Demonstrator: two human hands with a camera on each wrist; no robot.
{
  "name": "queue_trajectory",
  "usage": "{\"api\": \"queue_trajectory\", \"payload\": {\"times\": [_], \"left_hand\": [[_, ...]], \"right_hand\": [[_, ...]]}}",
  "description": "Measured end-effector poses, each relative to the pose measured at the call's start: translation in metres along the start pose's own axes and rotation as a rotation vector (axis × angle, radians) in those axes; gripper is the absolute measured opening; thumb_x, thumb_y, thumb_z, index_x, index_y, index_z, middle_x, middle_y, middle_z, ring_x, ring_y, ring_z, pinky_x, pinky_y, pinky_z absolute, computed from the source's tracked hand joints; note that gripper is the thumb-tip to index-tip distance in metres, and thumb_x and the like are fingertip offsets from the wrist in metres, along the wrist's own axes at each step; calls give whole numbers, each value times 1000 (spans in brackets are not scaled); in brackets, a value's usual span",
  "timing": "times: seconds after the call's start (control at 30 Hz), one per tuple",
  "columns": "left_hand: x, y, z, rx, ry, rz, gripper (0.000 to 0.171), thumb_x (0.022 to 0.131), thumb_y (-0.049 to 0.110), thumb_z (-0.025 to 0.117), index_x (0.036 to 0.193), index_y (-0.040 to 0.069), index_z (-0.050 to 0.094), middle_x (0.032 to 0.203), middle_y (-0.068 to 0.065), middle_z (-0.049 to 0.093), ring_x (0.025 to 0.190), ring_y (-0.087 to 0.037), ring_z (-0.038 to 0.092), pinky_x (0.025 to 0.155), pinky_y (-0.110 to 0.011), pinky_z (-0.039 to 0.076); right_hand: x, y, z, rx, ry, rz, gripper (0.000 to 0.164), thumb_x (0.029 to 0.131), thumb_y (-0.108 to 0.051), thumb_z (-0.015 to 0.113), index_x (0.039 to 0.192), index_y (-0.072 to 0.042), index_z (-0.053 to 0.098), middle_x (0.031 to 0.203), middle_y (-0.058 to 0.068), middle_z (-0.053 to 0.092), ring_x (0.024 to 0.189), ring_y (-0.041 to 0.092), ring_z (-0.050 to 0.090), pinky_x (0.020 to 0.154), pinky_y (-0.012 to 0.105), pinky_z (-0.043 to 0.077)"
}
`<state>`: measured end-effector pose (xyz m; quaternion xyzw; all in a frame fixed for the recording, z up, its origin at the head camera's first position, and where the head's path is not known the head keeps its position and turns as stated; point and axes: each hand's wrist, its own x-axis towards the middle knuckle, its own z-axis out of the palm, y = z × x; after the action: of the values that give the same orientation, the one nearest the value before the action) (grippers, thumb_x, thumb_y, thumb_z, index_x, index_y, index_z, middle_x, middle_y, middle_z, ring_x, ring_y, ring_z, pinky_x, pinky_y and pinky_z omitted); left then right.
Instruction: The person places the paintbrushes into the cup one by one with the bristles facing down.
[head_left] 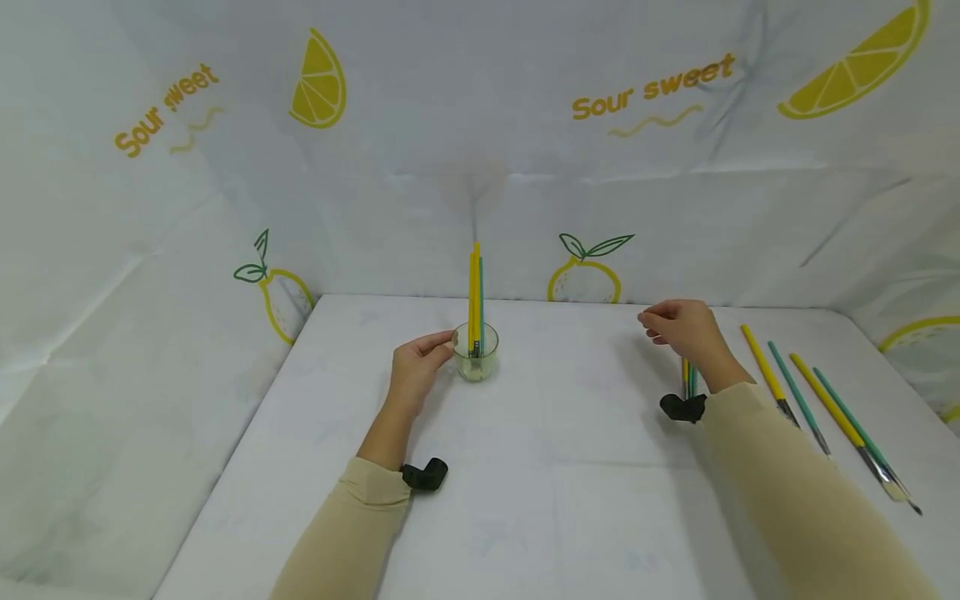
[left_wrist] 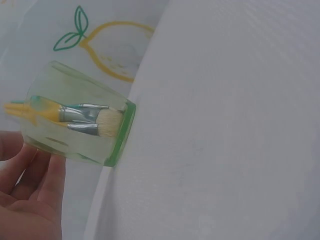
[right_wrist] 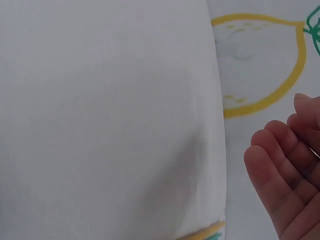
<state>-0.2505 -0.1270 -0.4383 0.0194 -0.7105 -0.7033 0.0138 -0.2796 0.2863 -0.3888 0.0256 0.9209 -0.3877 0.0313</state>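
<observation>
A clear greenish glass (head_left: 486, 367) stands upright on the table with yellow and teal paintbrushes (head_left: 475, 292) in it, handles up. Its thick green base and the bristles of the brushes (left_wrist: 109, 123) show in the left wrist view. My left hand (head_left: 417, 371) holds the glass by its left side, thumb and fingers at the wall near the rim. Over the right part of the table hovers my right hand (head_left: 681, 327), fingers loosely bent and nothing in them. Below its wrist lie more brushes (head_left: 688, 379), yellow and teal, partly hidden by the hand and arm.
To the right of the right forearm several brushes lie spread out, among them a yellow brush (head_left: 825, 398) and a teal brush (head_left: 797, 392). The white cloth-covered table (head_left: 555, 433) meets a lemon-printed backdrop (head_left: 420, 225) at its far edge.
</observation>
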Motion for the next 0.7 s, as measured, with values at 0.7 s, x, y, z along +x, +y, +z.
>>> {"api": "queue_trajectory", "payload": {"times": [0.7], "left_hand": [[-1, 0, 0, -23, -10, 6, 27, 92, 12, 64, 117, 3, 71, 121, -11, 69, 111, -18, 63, 91, -21, 52]], "right_hand": [[-16, 70, -40, 48, -30, 337, 47, 92, -29, 63, 119, 8, 58, 72, -6, 66, 69, 9, 62, 63, 25, 55]]}}
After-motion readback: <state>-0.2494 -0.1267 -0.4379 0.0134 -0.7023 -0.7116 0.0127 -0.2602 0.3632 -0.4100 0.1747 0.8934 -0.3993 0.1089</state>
